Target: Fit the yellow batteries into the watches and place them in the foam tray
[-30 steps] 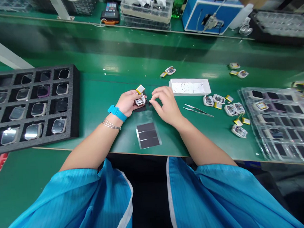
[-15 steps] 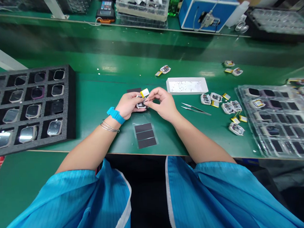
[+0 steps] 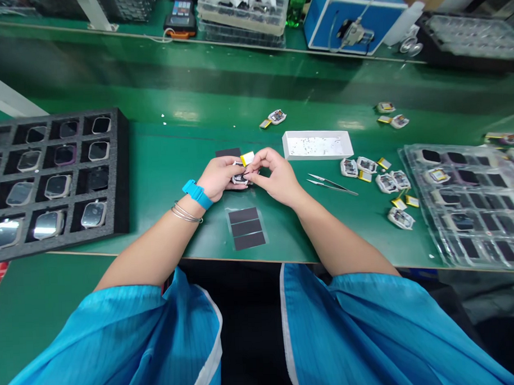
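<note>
My left hand (image 3: 217,176) is closed around an opened smartwatch case (image 3: 240,178) with its inner parts facing up. A small silver and yellow battery (image 3: 248,158) stands out from the case at its upper side. At the case's right edge, my right hand (image 3: 274,174) has thumb and forefinger pinched together; whatever lies between the fingertips is too small to make out. Below the hands, a clear sheet with black strips (image 3: 246,227) lies on the green bench. A dark pad (image 3: 227,152) shows partly behind my left hand.
A black foam tray (image 3: 120,163) of watches stands at left. Right of my hands are a white box (image 3: 318,155) with tiny bits, tweezers (image 3: 332,184), several opened watch cases (image 3: 400,218) with batteries, and stacked clear trays (image 3: 435,231). A shelf with a blue machine (image 3: 318,22) runs behind.
Both hands stay at the watch case with almost the same grip. The right fingertips have shifted slightly at its edge. The whole view has moved a little.
</note>
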The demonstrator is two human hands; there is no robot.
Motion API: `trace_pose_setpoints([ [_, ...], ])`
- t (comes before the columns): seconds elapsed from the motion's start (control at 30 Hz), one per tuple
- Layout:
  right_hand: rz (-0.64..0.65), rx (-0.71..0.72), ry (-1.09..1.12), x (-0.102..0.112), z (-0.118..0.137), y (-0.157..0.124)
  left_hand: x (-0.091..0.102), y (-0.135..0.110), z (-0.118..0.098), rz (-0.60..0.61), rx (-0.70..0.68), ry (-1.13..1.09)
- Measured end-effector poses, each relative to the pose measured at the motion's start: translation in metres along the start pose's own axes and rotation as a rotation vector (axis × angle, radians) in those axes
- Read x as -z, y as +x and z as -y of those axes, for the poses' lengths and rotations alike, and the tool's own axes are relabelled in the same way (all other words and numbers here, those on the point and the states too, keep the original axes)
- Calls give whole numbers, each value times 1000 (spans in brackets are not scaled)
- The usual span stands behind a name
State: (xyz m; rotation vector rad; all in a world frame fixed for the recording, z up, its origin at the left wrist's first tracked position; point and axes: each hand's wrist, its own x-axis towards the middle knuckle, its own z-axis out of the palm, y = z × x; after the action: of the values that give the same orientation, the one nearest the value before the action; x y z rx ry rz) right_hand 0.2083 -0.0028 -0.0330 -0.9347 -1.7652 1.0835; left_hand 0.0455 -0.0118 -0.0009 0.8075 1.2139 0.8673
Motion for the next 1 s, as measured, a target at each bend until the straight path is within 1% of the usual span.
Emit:
trace_pose_setpoints([
  [0.23,-53,26,55,-1,-1,0,0,-1,0,16,-5,-9],
  [0.4,6,14,53,0,-2,0,0,-1,0,11,-4,-10],
  [0.5,5,9,4,-1,0,-1,-1,-1,-1,8,-4,-2],
  [0.6,-13,13,-97,-4,7,-4,-2,-1,0,0,-8,-7],
  [0.73,-37,67,-404,-10,18,-8,-3,0,4,-15,-48,-45],
  [0.8,-94,91,-562,-11,21,-9,-2,1,6,-27,-76,-65],
  [0.87,-176,84,-631,-8,18,-8,-2,2,7,-30,-86,-68],
  [0.93,-229,38,-556,-3,11,-5,-2,1,7,-20,-73,-53],
  [1.0,-210,-50,-343,3,0,0,-3,0,6,-6,-57,-34],
])
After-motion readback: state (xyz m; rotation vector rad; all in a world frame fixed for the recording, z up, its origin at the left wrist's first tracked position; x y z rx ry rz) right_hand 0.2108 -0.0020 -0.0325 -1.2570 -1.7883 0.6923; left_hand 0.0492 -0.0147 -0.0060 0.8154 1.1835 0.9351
